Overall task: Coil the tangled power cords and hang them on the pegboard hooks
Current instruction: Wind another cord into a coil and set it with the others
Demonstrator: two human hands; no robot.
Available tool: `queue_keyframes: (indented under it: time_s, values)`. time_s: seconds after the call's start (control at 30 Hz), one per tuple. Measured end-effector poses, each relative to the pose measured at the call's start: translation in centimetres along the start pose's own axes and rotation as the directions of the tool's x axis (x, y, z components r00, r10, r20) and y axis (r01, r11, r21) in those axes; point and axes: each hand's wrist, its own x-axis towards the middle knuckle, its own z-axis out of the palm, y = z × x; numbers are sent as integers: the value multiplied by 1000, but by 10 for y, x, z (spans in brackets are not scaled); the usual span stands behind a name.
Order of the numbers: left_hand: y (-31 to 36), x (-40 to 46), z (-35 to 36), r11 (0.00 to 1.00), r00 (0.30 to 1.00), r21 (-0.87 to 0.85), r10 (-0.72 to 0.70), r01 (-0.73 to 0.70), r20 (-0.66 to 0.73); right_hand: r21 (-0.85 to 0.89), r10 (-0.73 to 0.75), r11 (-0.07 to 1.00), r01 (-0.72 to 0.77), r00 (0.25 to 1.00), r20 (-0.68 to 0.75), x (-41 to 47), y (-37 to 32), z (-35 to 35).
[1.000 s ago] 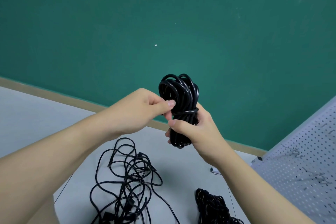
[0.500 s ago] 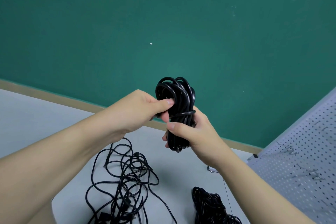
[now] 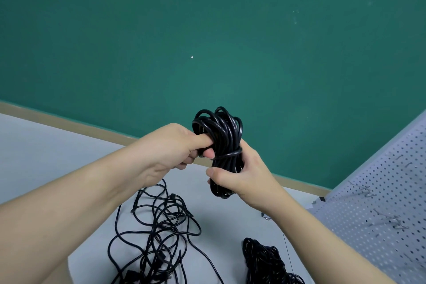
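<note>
Two bare forearms reach in from the near edge of the view, and between them we see the pale grey tabletop [image 3: 41,159] carrying what is left to sort. Nearest us, close to the near edge of the tabletop, lies a tangled cord [image 3: 159,237], its black loops sprawling loosely and crossing one another, with a plug body showing low in the heap. Just to its right, also by the near edge, sits a second black bundle [image 3: 265,263], denser and partly cut off by the bottom of the view. Above these, held clear of the tabletop, we find the coiled cord [image 3: 221,145], a tight upright hank with one turn of cord wrapped crosswise around its waist. Our right hand [image 3: 244,175] grasps the lower half of the hank, thumb laid across the front and fingers curled behind it. Our left hand [image 3: 170,147] is clenched at the left side of the hank near the wrap, its fingertips pressed into the loops and pinching a strand there; the free end itself we cannot make out. At the right edge of the tabletop a white pegboard [image 3: 380,203] slants up and away, with several thin metal hooks [image 3: 396,223] set in its holes, none carrying a cord. Farthest off, beyond the tan strip along the far edge of the tabletop, stands a plain green wall [image 3: 207,30].
</note>
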Motion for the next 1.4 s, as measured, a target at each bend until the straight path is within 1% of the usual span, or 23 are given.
queue_keyframes:
  time_s: [0.07,0.17,0.27,0.3,0.37,0.43,0.5,0.57,0.63,0.7,0.73,0.8,0.87,0.9,0.97,1.03,1.1,1.17,1.23,1.3,1.4]
  values:
    - [0,-1,-2,999,999,-43,-24,25,31,9,3,1000,-3,1000,8,-1,0,1]
    - [-1,-1,-3,990,993,-120,-68,79,92,-32,-8,999,9,1000,11,-3,3,2]
    - [-4,2,-4,972,982,-175,-135,157,129,-42,21,999,-20,999,30,-5,3,2]
    - [-5,3,-3,964,977,-190,-159,185,143,-28,38,999,-37,999,34,-6,4,1]
    - [-5,6,-1,949,971,-226,-189,218,143,62,88,994,-90,995,36,-6,6,2]
    - [-4,9,3,945,982,-268,-177,190,71,182,129,974,-132,991,32,-5,7,3]
    - [-5,12,9,951,990,-292,-129,107,-58,321,155,934,-155,988,27,-4,5,4]
    - [-5,12,14,943,990,-333,-51,4,-134,450,184,877,-171,983,16,-2,1,3]
    - [-3,11,16,919,987,-383,32,-91,-157,550,223,815,-180,975,-11,0,-1,-1]
    - [-1,10,15,906,984,-404,62,-125,-165,622,263,762,-180,964,-44,1,0,-7]
    - [-1,10,15,917,986,-379,67,-121,-152,650,281,738,-184,958,-48,2,1,-10]
    - [-4,12,18,958,991,-264,91,-113,-95,682,297,702,-207,955,-16,0,1,-15]
    - [-9,15,24,973,990,-185,141,-139,-3,649,281,715,-260,957,74,-4,2,-18]
    - [-12,17,28,968,986,-198,164,-154,35,617,273,733,-288,954,121,-5,3,-20]
    - [-18,22,32,944,982,-290,179,-154,60,565,278,755,-333,943,184,-7,3,-20]
    - [-22,28,36,915,983,-378,173,-139,57,503,303,785,-362,932,196,-8,2,-21]
    - [-24,34,41,902,986,-409,167,-142,26,387,306,854,-346,938,164,-7,2,-23]
    - [-26,39,48,899,989,-414,147,-141,-17,232,275,928,-291,956,98,-7,1,-30]
    - [-27,46,56,900,991,-415,128,-130,-32,117,270,955,-272,962,32,-8,1,-40]
    - [-29,51,67,901,994,-421,112,-105,-6,58,283,958,-281,959,-21,-11,3,-51]
    - [-25,58,87,899,993,-430,111,-87,32,57,272,962,-267,955,-115,-18,5,-66]
